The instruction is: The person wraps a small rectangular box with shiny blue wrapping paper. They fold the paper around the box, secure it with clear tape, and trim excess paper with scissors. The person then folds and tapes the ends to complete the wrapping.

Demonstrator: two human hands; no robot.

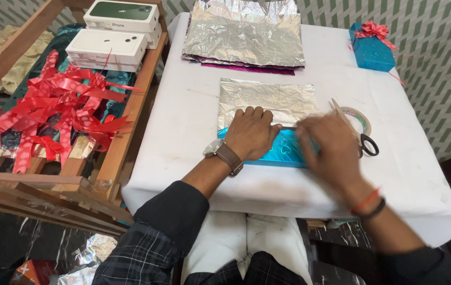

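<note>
Hands, two. Left hand [252,132], flat and palm down, fingers together, presses on one blue-wrapped parcel [283,150] where the silver wrapping sheet [267,97] folds over it; nothing is gripped. Right hand [331,145], blurred, lies over the parcel's right end; whether it holds anything cannot be told.

Parcel, one: directly under both hands, its blue face showing between them and toward the wrists. Silver sheet, one: reaches away beyond the left hand's fingertips.

Scissors [365,140], one pair, black-handled, and tape roll [359,119], one: just beyond the right hand, partly hidden by it.

Foil sheet stack [244,37], one, silver over magenta: well beyond both hands at the counter's [183,132] far edge. Finished blue gift box [371,50], one, with red bow: far right corner.

White boxes [114,31], three visible, stacked in two piles: on the wooden rack [130,116] left of the left hand. Red ribbon bows [62,116], a heap, too tangled to count, on the same rack.
</note>
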